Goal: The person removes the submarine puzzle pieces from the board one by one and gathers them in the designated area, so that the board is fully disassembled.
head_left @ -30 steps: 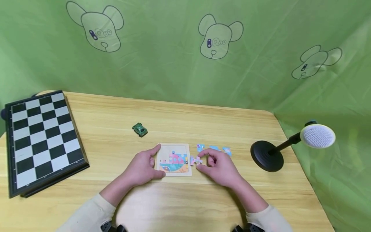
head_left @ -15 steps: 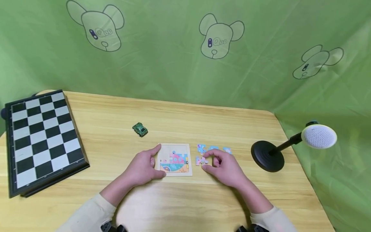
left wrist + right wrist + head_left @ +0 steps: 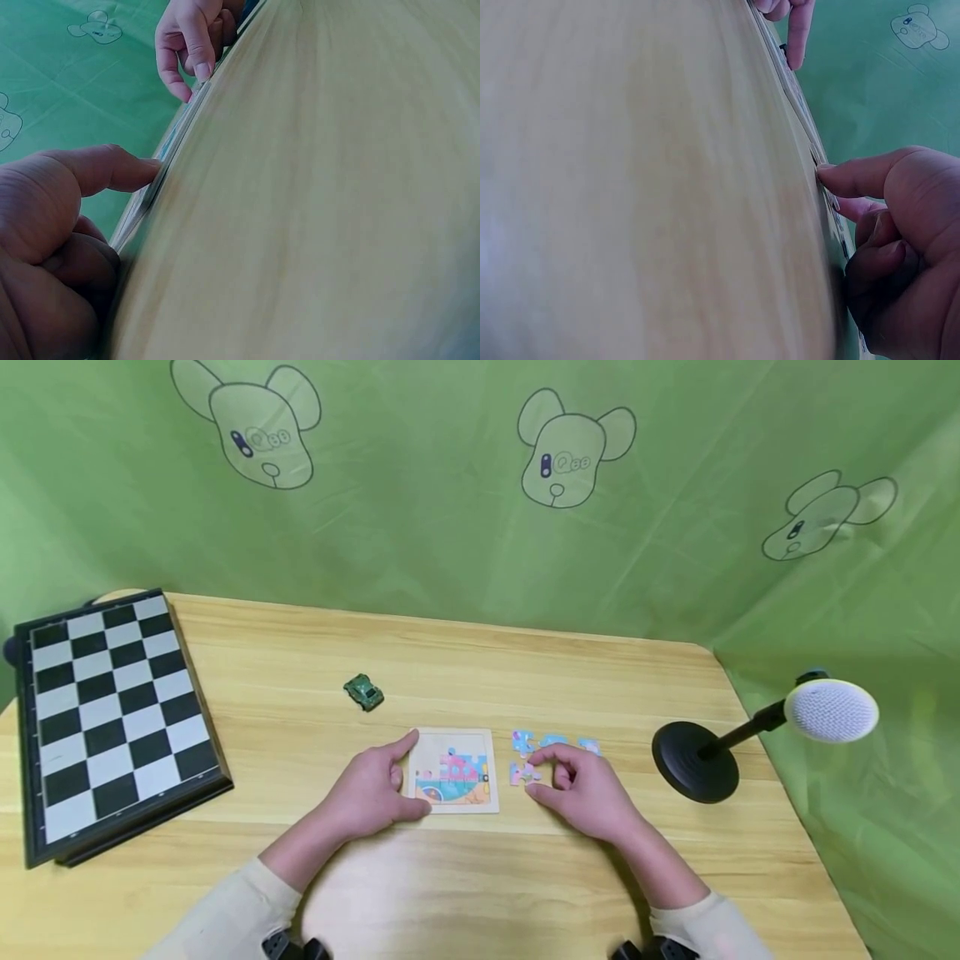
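Note:
A pale wooden jigsaw puzzle tray [image 3: 453, 738] lies flat on the table, partly filled with joined pieces that form a pink and teal picture. My left hand [image 3: 371, 789] grips its left side, index finger at the upper corner and thumb at the lower one. To the tray's right, my right hand [image 3: 585, 789] pinches a pink and blue puzzle piece [image 3: 517, 774] by its right edge with thumb and index finger. Behind that hand lie loose blue pieces, among them a puzzle piece [image 3: 522, 742] at the left. In the right wrist view the thumb [image 3: 855, 176] meets the piece edge-on.
On the left stands a black-and-white chessboard [image 3: 123, 697]. A small green toy car [image 3: 363, 692] sits behind the tray. At the right is a black round-based stand [image 3: 695, 762] with a white round head [image 3: 832, 711]. Green cloth [image 3: 420, 527] hangs behind the wooden table [image 3: 450, 893].
My right hand has moved a little to the right, taking the pinched puzzle piece away from the tray's right edge. My left hand keeps its grip on the tray.

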`<state>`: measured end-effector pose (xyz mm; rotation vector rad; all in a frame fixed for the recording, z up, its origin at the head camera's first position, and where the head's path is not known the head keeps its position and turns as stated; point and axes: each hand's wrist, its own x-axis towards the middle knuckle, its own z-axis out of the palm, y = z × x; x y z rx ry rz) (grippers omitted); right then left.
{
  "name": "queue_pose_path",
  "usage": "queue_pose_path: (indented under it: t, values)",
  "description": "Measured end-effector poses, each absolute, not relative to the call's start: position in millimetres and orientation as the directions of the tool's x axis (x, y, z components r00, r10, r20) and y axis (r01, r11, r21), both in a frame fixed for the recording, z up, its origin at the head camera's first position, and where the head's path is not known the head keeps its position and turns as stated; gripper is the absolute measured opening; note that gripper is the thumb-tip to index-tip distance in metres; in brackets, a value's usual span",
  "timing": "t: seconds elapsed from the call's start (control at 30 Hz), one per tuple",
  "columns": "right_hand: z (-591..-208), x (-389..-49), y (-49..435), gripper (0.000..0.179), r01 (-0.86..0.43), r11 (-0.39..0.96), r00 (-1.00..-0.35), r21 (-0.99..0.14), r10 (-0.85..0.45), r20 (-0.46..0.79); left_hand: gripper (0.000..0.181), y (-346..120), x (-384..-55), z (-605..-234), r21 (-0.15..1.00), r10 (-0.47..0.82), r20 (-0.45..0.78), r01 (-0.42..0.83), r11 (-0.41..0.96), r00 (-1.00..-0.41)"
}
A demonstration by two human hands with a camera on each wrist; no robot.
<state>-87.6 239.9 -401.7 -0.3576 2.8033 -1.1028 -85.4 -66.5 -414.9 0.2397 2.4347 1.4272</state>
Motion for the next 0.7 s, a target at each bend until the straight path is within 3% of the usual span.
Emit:
queue_pose_path:
  t: [0.7]
  values:
    - [-404.2, -92.3, 199.5, 0.035, -0.228, 0.594, -0.940, -0.771, -0.342, 0.015, 0.102, -68.5, -87.0, -417.1, 0.872, 0.317, -0.167, 0.010, 0.489, -0.933]
